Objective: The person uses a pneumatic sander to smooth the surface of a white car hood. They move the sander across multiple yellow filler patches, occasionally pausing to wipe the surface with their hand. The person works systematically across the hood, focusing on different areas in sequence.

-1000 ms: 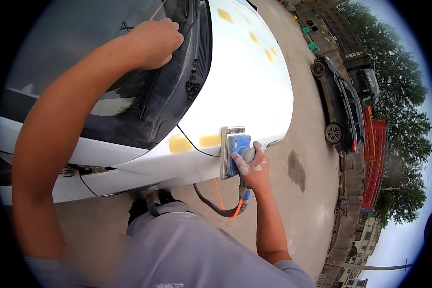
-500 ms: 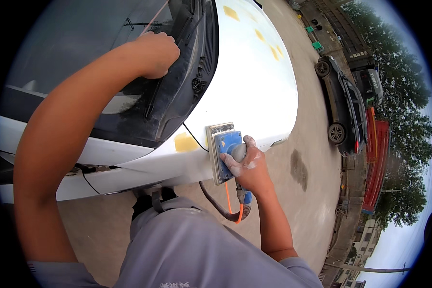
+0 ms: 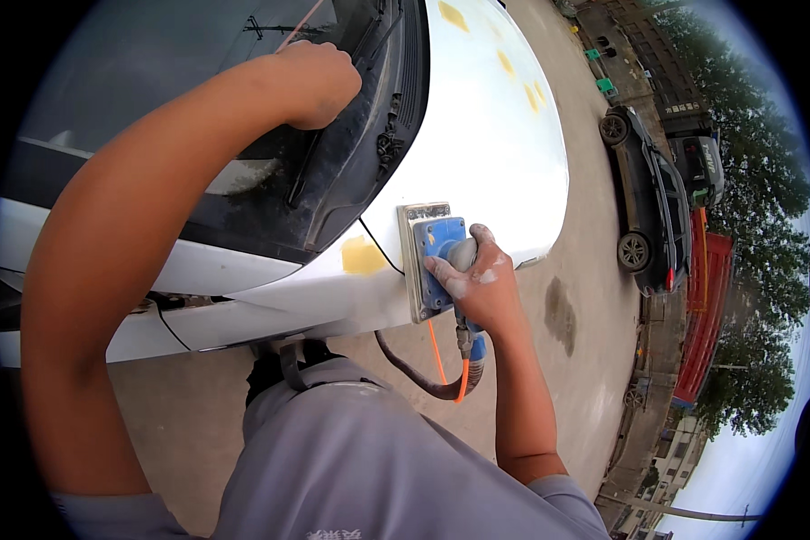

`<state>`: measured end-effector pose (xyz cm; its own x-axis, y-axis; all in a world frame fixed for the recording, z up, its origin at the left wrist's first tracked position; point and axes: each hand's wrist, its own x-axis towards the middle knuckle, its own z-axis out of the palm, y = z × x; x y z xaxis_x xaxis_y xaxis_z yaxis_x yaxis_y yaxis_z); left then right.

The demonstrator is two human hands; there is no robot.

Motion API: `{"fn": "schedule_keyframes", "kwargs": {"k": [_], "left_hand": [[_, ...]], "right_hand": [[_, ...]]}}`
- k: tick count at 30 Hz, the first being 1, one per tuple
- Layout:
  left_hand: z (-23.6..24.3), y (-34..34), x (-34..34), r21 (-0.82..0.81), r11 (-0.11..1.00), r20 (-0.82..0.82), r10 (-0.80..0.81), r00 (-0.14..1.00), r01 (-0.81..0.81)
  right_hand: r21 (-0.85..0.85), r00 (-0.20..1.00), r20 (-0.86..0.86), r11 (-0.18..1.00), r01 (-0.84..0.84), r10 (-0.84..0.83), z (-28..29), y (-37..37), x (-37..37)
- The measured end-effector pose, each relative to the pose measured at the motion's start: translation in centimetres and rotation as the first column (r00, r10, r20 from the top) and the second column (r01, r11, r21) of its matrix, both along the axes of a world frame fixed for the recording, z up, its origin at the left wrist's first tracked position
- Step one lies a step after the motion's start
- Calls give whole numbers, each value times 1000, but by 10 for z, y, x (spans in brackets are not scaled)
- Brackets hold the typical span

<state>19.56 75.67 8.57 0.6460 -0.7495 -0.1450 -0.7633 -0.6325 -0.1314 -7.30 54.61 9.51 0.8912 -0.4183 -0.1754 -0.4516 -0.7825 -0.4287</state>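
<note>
A blue sander [image 3: 434,236] with a rectangular pad lies against the white car's front fender [image 3: 324,286], over the seam by the hood. My right hand [image 3: 488,286], dusted with white powder, is wrapped round its grey knob. A dark hose [image 3: 423,385] and an orange air line [image 3: 438,351] hang below the sander. Left of the pad, a yellow filler patch [image 3: 363,256] shows on the fender. Over the base of the windshield [image 3: 153,99] my left hand [image 3: 322,85] is closed in a fist; its fingertips are hidden underneath, so what it holds cannot be seen.
The white hood [image 3: 495,135] carries more yellow patches [image 3: 454,16] toward its far side. Wiper arms and a black cowl [image 3: 409,99] lie near my left hand. A dark parked car [image 3: 648,198] and a red truck bed [image 3: 706,315] stand off to the right on concrete.
The sander has slid slightly up the panel, a little farther from the filler patch, still in my right hand. My left fist stays by the windshield; the whole view has shifted a bit.
</note>
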Motion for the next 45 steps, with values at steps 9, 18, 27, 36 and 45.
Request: {"fn": "schedule_keyframes", "kwargs": {"k": [9, 18, 27, 36, 45], "left_hand": [[1, 5, -2, -98, 995, 26, -35, 999, 38], [-1, 2, -5, -112, 993, 44, -38, 998, 42], [4, 2, -7, -87, 995, 29, -39, 999, 41], [4, 4, -8, -81, 995, 59, -48, 997, 53], [10, -2, -14, -63, 997, 17, -48, 999, 49]], "right_hand": [[-44, 991, -1, 990, -137, 137, 3, 17, -1], [-66, 983, -60, 982, -177, 174, 0, 8, -3], [26, 991, -34, 991, -128, 129, 0, -19, 7], [20, 990, -71, 992, -123, 124, 10, -1, 16], [-42, 998, -1, 998, -55, 55, -11, -29, -34]]}}
